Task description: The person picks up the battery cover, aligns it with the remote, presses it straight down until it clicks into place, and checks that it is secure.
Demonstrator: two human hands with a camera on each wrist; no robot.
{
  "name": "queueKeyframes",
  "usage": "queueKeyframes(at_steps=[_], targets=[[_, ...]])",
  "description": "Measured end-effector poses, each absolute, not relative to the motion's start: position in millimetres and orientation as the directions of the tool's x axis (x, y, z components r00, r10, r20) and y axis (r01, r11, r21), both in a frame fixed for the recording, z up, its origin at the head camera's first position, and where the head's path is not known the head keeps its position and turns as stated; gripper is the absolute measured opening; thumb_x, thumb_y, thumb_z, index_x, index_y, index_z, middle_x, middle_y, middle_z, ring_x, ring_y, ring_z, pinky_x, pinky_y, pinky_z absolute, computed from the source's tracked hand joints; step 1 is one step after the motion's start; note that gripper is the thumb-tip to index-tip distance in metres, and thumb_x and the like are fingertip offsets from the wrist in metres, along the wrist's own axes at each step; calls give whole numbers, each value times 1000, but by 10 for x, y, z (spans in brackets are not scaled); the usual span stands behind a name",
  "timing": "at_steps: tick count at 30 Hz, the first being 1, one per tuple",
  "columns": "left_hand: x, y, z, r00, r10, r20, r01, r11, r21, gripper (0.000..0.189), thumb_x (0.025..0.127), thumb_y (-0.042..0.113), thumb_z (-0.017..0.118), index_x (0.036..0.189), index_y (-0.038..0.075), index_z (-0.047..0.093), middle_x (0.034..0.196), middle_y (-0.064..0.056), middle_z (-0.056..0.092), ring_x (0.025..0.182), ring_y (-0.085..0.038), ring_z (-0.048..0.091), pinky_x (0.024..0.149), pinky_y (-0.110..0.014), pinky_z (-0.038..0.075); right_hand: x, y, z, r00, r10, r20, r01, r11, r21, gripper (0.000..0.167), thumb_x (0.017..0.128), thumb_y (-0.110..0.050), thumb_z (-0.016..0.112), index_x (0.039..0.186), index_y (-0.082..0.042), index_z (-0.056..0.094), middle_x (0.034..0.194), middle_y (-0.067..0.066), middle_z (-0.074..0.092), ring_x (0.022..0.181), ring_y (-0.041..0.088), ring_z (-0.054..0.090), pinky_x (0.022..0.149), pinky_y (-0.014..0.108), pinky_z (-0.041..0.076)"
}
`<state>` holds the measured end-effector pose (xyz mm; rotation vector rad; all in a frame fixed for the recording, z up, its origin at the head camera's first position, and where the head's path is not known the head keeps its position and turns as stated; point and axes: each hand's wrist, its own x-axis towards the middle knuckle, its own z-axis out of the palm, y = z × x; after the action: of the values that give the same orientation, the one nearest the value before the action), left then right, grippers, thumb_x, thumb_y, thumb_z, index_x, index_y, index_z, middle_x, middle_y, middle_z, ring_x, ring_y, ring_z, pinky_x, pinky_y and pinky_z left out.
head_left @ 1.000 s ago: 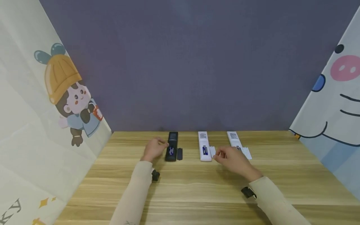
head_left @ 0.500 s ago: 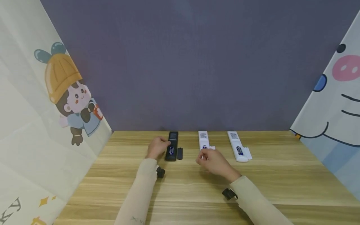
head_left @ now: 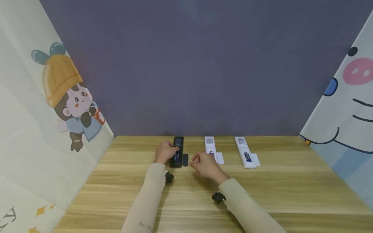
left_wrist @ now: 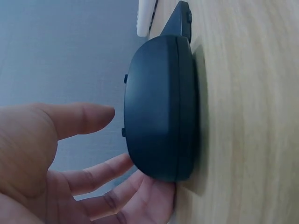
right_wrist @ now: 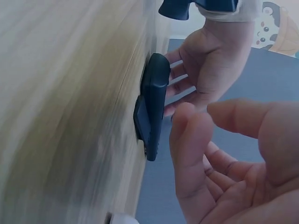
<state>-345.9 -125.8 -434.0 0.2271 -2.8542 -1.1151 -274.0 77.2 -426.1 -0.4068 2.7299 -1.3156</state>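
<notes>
A black remote control point(head_left: 176, 162) lies back side up, its battery compartment uncovered and blue batteries inside. My left hand point(head_left: 165, 151) is at its left side. In the left wrist view, fingers touch the remote's side while the thumb point(left_wrist: 88, 119) hovers apart from it. Just right of the remote lies its black battery cover point(head_left: 185, 160). My right hand point(head_left: 206, 165) is right of this cover, partly in front of a white remote control point(head_left: 209, 145). The right wrist view shows its thumb and index finger bent toward each other, with nothing visible between them.
The white remote's battery cover point(head_left: 220, 158) lies at its right. Farther right is another white remote control point(head_left: 242, 149) with batteries showing and a white cover point(head_left: 255, 159) beside it. A dark grey panel point(head_left: 186, 71) rises behind the wooden table point(head_left: 186, 207).
My right hand has moved left, from near the right white remote past the middle one toward the black cover. The left hand has shifted slightly right, farther over the black remote.
</notes>
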Motion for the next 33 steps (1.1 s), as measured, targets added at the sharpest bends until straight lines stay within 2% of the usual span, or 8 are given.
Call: queueKeyframes(at_steps=[8, 14, 20, 27, 33], targets=[[-3488, -1234, -4343, -987, -160, 25, -102, 737, 668, 27, 88, 33, 76, 96, 8, 73, 95, -10, 72, 79, -23, 63, 63, -31, 43, -2915, 626, -4359, -968, -248, 39, -187, 612, -769, 18, 95, -17, 67, 107, -5, 62, 59, 4, 66, 43, 16, 60, 48, 28, 46], [-3486, -1217, -4347, -986, -167, -11, -132, 734, 666, 29, 89, 36, 75, 100, 9, 72, 98, -9, 72, 80, -22, 63, 63, -31, 44, -3020, 539, -4409, -980, -199, 8, -140, 661, -738, 29, 94, -17, 68, 117, 0, 62, 58, 6, 67, 42, 13, 58, 52, 28, 47], [-3464, -1208, -4344, -984, -179, 4, -131, 736, 664, 30, 89, 35, 76, 100, 8, 73, 98, -11, 73, 80, -24, 64, 64, -33, 45, -3089, 463, -4425, -985, -168, -30, -99, 702, -706, 34, 95, -18, 69, 122, 1, 60, 53, 2, 63, 41, 14, 59, 48, 27, 47], [-3448, -1183, -4359, -981, -194, 16, -137, 746, 651, 32, 88, 36, 77, 103, 7, 74, 97, -11, 74, 81, -25, 65, 65, -35, 47, -3161, 428, -4475, -983, -178, -49, -101, 739, -666, 47, 97, -19, 69, 136, 3, 56, 51, 1, 62, 39, 13, 58, 47, 27, 49], [-3454, -1174, -4371, -978, -207, 26, -144, 759, 635, 36, 86, 37, 79, 105, 7, 73, 98, -11, 73, 82, -25, 65, 65, -36, 47, -3213, 415, -4510, -979, -191, -71, -97, 746, -659, 52, 95, -18, 72, 140, 2, 55, 52, 2, 62, 37, 11, 59, 43, 25, 48]])
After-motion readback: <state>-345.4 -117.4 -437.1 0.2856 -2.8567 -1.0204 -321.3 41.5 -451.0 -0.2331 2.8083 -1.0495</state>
